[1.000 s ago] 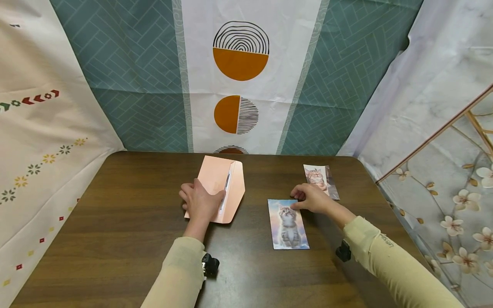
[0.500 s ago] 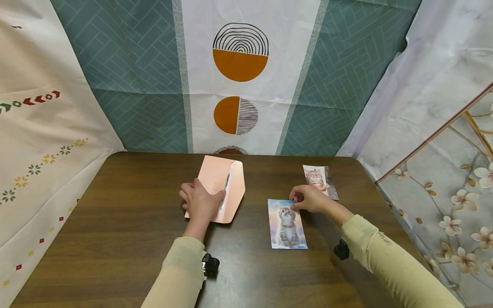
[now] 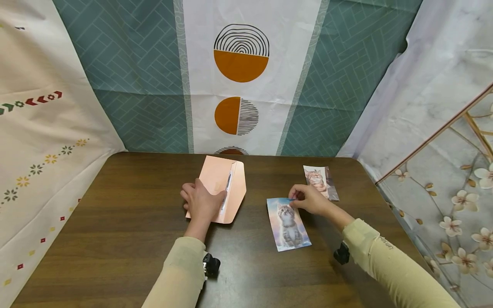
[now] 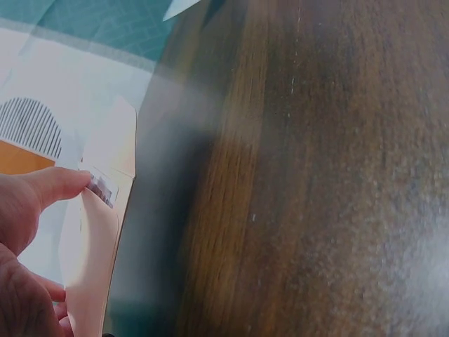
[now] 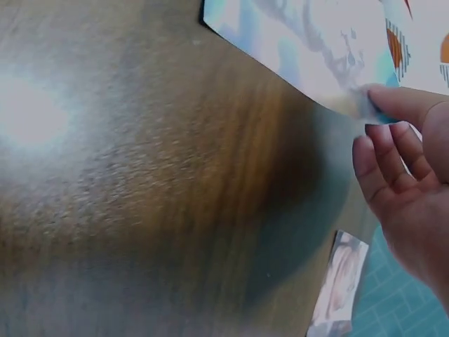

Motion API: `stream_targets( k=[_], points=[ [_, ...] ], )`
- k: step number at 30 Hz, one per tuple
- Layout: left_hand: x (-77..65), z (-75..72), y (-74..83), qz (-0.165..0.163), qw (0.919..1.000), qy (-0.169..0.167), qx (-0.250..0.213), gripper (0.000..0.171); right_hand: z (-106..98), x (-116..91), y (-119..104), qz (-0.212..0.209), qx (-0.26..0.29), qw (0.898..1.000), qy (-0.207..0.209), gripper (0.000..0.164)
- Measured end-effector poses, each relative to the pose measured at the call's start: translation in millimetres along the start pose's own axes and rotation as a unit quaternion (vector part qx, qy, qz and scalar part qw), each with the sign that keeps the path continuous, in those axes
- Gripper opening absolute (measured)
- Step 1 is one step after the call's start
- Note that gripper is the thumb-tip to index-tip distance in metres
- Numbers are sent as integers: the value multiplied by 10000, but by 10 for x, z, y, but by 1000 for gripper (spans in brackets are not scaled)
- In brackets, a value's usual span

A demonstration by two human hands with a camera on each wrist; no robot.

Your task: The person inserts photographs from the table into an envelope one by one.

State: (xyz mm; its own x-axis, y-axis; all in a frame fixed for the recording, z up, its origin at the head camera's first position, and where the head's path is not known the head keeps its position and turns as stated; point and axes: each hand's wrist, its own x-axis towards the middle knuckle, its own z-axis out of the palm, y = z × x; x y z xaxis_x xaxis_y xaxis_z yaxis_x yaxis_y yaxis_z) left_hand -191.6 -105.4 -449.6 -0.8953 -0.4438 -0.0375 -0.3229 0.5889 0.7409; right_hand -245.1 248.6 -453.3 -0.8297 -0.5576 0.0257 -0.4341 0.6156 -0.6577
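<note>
A pink envelope (image 3: 218,170) lies at the middle-left of the table with its pointed flap (image 3: 237,188) open to the right. The left hand (image 3: 202,203) grips it across its width, thumb by the opening and fingers round the far edge. A strip of a printed card (image 4: 103,189) shows inside the opening in the left wrist view. To the right, the right hand (image 3: 312,200) pinches the top edge of a kitten picture card (image 3: 289,229) between thumb and forefinger. That card is slightly raised and tilted; its other fingers curl free below it in the right wrist view.
Behind the right hand lies a smaller cat picture card (image 3: 316,179) with a clear plastic sleeve (image 3: 332,190) at its right side. The brown wooden table (image 3: 115,239) ends at a patterned cloth backdrop (image 3: 142,119), with more cloth at both sides.
The kitten card's lower end has swung slightly right and the card has come up a little at the right hand's pinch. The left hand and envelope hold still.
</note>
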Motion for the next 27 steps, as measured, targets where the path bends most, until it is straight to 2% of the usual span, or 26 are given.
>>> stream_targets(
  k=[5,8,11,17,20,27],
  points=[
    [-2,-2,2,-18,10000,3,-20,100,-31,37,-33,251,723,9970,125,11],
    [-6,-3,4,-1,10000,-20,-35,100,-67,69,-69,466,1379,9892,166,16],
    [-5,-3,7,8,10000,-26,-47,101,-108,105,-119,735,2069,9754,213,22],
    [-7,0,15,38,9999,12,-103,100,-174,192,-252,1140,3288,9371,287,24],
    [-10,6,20,55,9999,29,-152,99,-178,252,-294,1173,3529,9278,294,20],
    [-19,19,35,66,9999,35,-134,97,-128,464,-368,1061,3587,9273,124,19]
  ],
)
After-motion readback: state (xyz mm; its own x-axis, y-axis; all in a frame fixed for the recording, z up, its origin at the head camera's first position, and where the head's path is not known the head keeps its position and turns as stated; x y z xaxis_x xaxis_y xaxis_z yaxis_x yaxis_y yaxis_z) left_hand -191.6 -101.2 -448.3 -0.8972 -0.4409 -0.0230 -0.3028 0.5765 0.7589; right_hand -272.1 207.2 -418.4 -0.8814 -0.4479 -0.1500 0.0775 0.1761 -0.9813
